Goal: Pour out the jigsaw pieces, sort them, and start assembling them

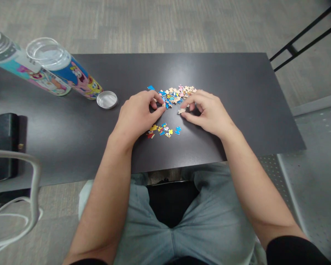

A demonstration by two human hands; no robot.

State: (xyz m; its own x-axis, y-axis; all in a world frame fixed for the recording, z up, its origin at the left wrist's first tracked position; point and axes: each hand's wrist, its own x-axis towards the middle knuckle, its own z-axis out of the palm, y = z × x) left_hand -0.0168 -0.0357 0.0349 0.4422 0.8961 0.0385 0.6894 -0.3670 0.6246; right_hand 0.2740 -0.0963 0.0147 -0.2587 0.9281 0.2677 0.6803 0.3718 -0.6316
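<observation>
A loose heap of jigsaw puzzle pieces (174,96) lies on the dark table, some picture side up in blue and yellow, others showing plain tan backs. At its left edge is my left hand (139,110), thumb and forefinger closed around a small puzzle piece mostly hidden by the fingertips. My right hand (206,110), at the right edge, pinches a pale puzzle piece (181,110) between thumb and fingers. Closer to me, several picture-side-up pieces (165,129) form a small group, with a blue piece (178,130) just to their right.
Two cartoon-printed canisters (84,79) (41,73) stand at the left, with a round metal lid (107,99) beside them. A black case (2,147) and a white cable (34,184) are at the far left. The table's front edge (179,167) runs above my lap.
</observation>
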